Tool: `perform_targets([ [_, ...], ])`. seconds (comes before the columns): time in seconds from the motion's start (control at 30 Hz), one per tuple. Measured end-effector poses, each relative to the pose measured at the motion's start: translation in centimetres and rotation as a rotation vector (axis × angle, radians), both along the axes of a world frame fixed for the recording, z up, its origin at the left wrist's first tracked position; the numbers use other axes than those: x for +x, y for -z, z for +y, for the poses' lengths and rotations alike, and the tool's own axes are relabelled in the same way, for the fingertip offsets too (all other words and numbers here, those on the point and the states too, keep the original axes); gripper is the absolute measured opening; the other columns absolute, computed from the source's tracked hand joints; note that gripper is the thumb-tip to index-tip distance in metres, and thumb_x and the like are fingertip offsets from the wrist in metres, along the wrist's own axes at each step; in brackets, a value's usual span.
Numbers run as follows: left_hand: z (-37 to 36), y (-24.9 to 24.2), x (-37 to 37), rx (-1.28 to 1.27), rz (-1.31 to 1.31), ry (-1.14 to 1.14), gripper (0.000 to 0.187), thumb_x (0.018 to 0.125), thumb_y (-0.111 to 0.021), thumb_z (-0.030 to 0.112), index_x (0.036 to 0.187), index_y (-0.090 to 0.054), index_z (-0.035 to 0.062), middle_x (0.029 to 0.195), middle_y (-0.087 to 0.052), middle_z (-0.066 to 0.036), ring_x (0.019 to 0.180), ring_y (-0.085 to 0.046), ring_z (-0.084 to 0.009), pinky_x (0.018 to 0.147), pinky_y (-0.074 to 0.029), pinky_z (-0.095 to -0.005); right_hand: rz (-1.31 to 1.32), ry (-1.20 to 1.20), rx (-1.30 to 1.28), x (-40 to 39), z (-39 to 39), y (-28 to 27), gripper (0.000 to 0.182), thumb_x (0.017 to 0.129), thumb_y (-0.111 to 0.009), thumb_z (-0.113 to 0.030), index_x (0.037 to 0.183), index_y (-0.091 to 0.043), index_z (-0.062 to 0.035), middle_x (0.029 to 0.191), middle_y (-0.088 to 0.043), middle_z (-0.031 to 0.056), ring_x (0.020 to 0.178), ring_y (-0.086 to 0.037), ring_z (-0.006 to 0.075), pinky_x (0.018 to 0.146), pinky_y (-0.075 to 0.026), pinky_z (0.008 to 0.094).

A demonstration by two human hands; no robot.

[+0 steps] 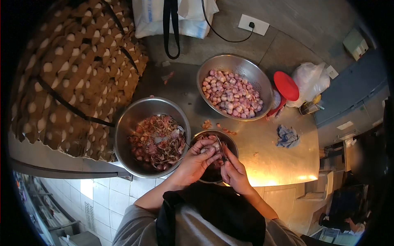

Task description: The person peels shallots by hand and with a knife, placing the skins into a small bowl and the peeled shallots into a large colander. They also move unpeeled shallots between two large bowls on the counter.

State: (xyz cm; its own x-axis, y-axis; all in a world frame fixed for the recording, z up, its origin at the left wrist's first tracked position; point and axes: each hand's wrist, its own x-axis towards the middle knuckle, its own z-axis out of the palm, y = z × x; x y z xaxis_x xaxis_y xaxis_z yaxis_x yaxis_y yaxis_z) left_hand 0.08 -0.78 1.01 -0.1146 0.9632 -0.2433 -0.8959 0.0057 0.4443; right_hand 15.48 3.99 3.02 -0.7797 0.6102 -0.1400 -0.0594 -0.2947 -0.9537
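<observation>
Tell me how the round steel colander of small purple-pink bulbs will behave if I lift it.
The round steel colander will probably feel heavy, with so many purple-pink bulbs inside. Its metal wall should stay stiff. Tilted, the loose, rounded bulbs may roll.

The bulbs (234,92) are pink-purple, flecked with cream; the colander (250,76) is silver. Brown trays (24,102) are dotted with white eggs (58,51) and crossed by black straps (65,103). The disc (286,86) is red, the cloth (287,136) pale blue, the apron (213,205) black, the sleeve (133,223) grey. White tiles (121,197) form a grid.
</observation>
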Motion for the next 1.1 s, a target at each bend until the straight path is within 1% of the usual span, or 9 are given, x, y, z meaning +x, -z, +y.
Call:
perform_targets([
  [0.2, 0.0, 0.2, 0.4, 0.024, 0.155, -0.045, 0.016, 0.081, -0.056, 0.002, 0.097, -0.056, 0.0043, 0.096, -0.059, -0.005, 0.090, -0.056, -0.0120, 0.081, -0.047, -0.0257, -0.015, 0.044, 0.051, -0.2, 0.1, 0.7, 0.045, 0.093, -0.037, -0.018, 0.135, -0.024, -0.0089, 0.057, -0.035, -0.0031, 0.046, -0.034, 0.0049, 0.043, -0.029, 0.0174],
  [0.43, 0.1, 0.9, -0.5, 0.136, 1.282, -0.233, 0.018, 0.076, -0.062, -0.004, 0.092, -0.055, -0.0006, 0.091, -0.060, -0.006, 0.086, -0.056, -0.0085, 0.076, -0.045, -0.0214, -0.075, 0.061, -0.022, 0.2, 0.2, 0.2, 0.041, 0.093, -0.037, -0.016, 0.132, -0.029, -0.0066, 0.057, -0.034, -0.0032, 0.045, -0.031, 0.0042, 0.042, -0.027, 0.0172],
  [0.57, -0.1, 0.4, -0.1, 0.103, 1.314, -0.303, 0.029, 0.071, -0.067, 0.003, 0.095, -0.050, 0.0014, 0.094, -0.061, -0.012, 0.089, -0.061, -0.0224, 0.072, -0.048, -0.0277, -0.106, 0.066, -0.057, 0.2, 0.5, 0.1, 0.040, 0.093, -0.036, -0.016, 0.131, -0.031, -0.0062, 0.053, -0.032, -0.0036, 0.041, -0.028, 0.0035, 0.038, -0.024, 0.0169],
  [0.67, -0.2, -0.3, -0.3, 0.141, 1.476, -0.297, 0.029, 0.072, -0.066, 0.003, 0.095, -0.048, 0.0021, 0.093, -0.061, -0.012, 0.089, -0.061, -0.0230, 0.070, -0.048, -0.0288, -0.111, 0.029, -0.181, 0.7, 0.9, -0.3, 0.042, 0.092, -0.038, -0.017, 0.132, -0.029, -0.0075, 0.056, -0.030, -0.0034, 0.044, -0.028, 0.0039, 0.041, -0.025, 0.0167],
  [0.8, 0.1, 0.6, 0.1, 0.082, 1.258, -0.255, 0.032, 0.071, -0.066, -0.002, 0.094, -0.044, 0.0021, 0.095, -0.057, -0.010, 0.091, -0.057, -0.0176, 0.076, -0.046, -0.0266, -0.119, 0.054, -0.101, 0.6, 0.6, 0.5, 0.043, 0.092, -0.040, -0.016, 0.132, -0.030, -0.0066, 0.063, -0.048, 0.0004, 0.050, -0.045, 0.0087, 0.047, -0.037, 0.0205],
  [0.87, 0.4, 0.7, 0.5, 0.071, 0.939, -0.235, 0.036, 0.070, -0.066, -0.005, 0.094, -0.041, 0.0035, 0.094, -0.052, -0.007, 0.093, -0.052, -0.0123, 0.081, -0.044, -0.0250, -0.178, 0.155, 0.596, 0.0, 1.0, 2.0, 0.042, 0.091, -0.041, -0.016, 0.131, -0.032, -0.0053, 0.081, -0.058, 0.0056, 0.064, -0.056, 0.0160, 0.056, -0.043, 0.0252],
  [0.93, 0.5, 1.2, 0.5, 0.071, 0.869, -0.212, 0.037, 0.070, -0.065, -0.007, 0.094, -0.039, 0.0043, 0.093, -0.050, -0.006, 0.094, -0.050, -0.0115, 0.082, -0.042, -0.0248, -0.263, 0.191, 0.896, -0.2, 1.0, 2.1, 0.041, 0.091, -0.042, -0.016, 0.129, -0.034, -0.0038, 0.098, -0.060, 0.0104, 0.077, -0.060, 0.0225, 0.066, -0.046, 0.0289],
  [1.0, 0.6, 1.3, 0.6, 0.074, 0.840, -0.207, 0.038, 0.070, -0.065, -0.008, 0.094, -0.039, 0.0046, 0.093, -0.049, -0.006, 0.095, -0.049, -0.0114, 0.084, -0.042, -0.0248, -0.381, 0.168, 0.795, 0.0, 0.4, 1.0, 0.040, 0.091, -0.043, -0.016, 0.128, -0.036, -0.0021, 0.114, -0.055, 0.0145, 0.092, -0.060, 0.0279, 0.076, -0.046, 0.0315],
  [1.1, 0.7, 1.3, 0.6, 0.082, 0.824, -0.217, 0.036, 0.071, -0.064, -0.008, 0.094, -0.039, 0.0046, 0.094, -0.051, -0.007, 0.096, -0.051, -0.0127, 0.085, -0.042, -0.0252, -0.277, 0.154, 0.507, 0.4, 0.8, 2.2, 0.040, 0.091, -0.042, -0.017, 0.128, -0.037, -0.0027, 0.088, -0.059, 0.0072, 0.071, -0.058, 0.0185, 0.061, -0.045, 0.0266],
])
